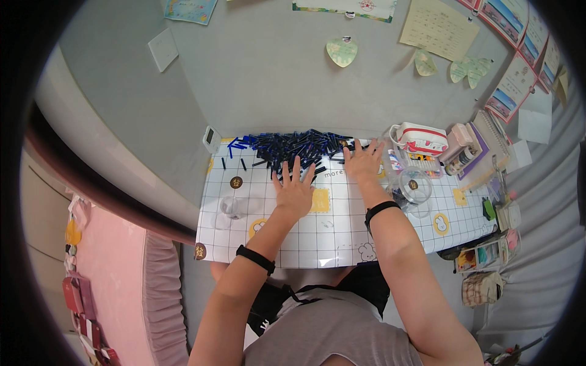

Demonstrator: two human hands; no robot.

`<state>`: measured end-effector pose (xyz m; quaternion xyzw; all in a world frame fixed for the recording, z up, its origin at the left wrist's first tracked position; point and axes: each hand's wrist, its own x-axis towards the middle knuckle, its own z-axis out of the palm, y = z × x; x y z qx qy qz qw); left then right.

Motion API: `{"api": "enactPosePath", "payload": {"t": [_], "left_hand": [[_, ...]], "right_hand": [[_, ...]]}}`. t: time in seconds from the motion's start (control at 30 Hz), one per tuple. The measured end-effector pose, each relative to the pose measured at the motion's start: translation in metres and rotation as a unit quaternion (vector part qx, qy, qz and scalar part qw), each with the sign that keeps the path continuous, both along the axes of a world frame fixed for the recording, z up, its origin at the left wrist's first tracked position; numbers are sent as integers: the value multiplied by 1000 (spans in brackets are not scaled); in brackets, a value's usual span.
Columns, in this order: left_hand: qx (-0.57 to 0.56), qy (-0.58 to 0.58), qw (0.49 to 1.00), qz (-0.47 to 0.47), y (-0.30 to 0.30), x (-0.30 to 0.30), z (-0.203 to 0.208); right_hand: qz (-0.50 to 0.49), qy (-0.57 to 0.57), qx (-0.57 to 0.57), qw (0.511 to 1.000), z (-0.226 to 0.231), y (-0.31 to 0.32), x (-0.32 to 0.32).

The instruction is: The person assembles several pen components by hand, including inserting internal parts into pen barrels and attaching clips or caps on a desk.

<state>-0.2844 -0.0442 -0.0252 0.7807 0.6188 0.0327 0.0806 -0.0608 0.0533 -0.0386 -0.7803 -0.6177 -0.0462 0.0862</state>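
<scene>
A heap of short dark blue tubes (299, 146), which look like pen ink cartridges, lies along the far edge of the table, against the wall. A few single tubes lie apart at its left. My left hand (294, 194) is at the heap's front edge, palm down with fingers spread, fingertips touching or just over the nearest tubes. At the heap's right end, my right hand (364, 163) also has its fingers spread and grips nothing visible. What lies under the palms is hidden. A clear plastic cup (231, 207) stands left of my left hand.
A clear round container (415, 186) stands right of my right hand. Behind it are a white pencil case with red trim (422, 139) and a tray of colourful items (421, 163). Notebooks (488, 143) lean at the right. A small white digital device (211, 139) stands at the left corner.
</scene>
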Motion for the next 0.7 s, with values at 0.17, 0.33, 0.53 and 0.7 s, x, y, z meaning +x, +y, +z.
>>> {"api": "enactPosePath", "payload": {"t": [0.17, 0.33, 0.53, 0.7], "left_hand": [[-14, -7, 1000, 19, -8, -2, 3], [-22, 0, 999, 24, -4, 3, -4], [-2, -15, 999, 33, -6, 1, -10], [59, -38, 997, 19, -6, 3, -27]], "right_hand": [[15, 76, -31, 997, 4, 0, -8], [58, 94, -60, 992, 10, -9, -19], [48, 24, 17, 998, 13, -19, -27], [39, 104, 0, 994, -12, 3, 8]]}}
